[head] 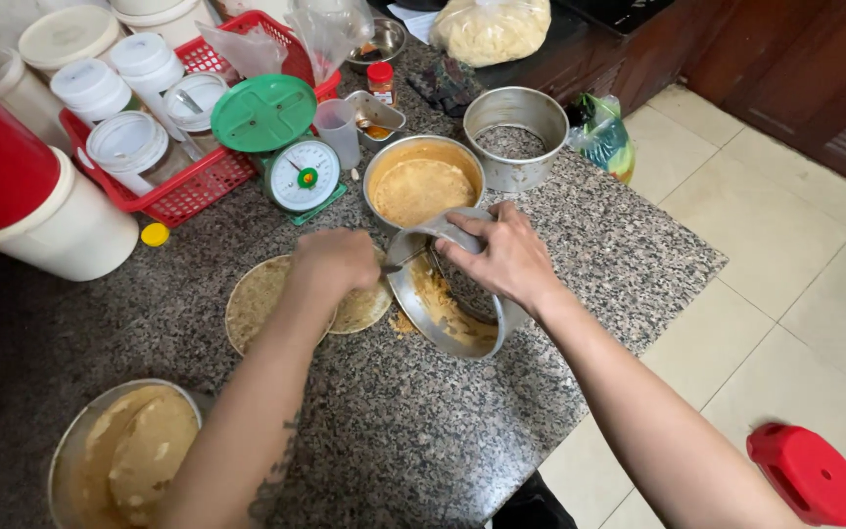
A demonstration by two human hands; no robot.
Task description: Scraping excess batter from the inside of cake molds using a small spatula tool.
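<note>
We tilt the round metal tin (447, 306) at mid-table (394, 431), right hand (506, 257) gripping its far rim, left hand (337, 263) clenched on a barely visible scraper; steady strokes should lift the clinging batter (440, 302) cleanly.

Both forearms bare, no sleeves; dark tattoo on left forearm (271, 470); no rings, watch or gloves visible.

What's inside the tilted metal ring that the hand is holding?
The tilted metal ring has yellowish crumbly paste stuck to its inner wall. The right hand covers part of the rim.
</note>
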